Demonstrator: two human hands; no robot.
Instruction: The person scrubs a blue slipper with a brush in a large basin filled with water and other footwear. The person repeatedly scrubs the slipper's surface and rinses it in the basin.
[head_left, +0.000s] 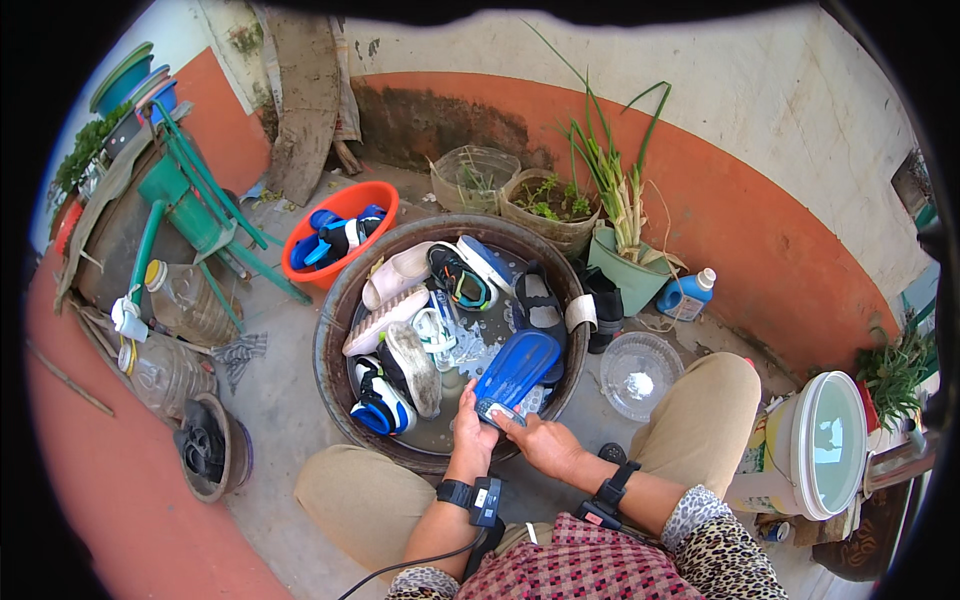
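Observation:
A blue slipper (517, 367) is tilted over the near right part of a round metal tub (328, 390). My left hand (474, 431) holds its near end from the left. My right hand (544, 444) grips a small scrubbing brush (501, 412) against that same end. In the tub's soapy water lie a pink slipper (386, 320), a black sneaker (457, 277), a white strapped sandal (433, 330), a dirty sole-up shoe (411, 367), a white, black and blue sneaker (381, 401) and a black strapped sandal (536, 296).
An orange basin (341, 270) of footwear stands behind left. At right are a clear plastic bowl (641, 375), black shoes (602, 307), a blue bottle (686, 295) and a white bucket (802, 442) of water. Potted plants (551, 202) line the wall.

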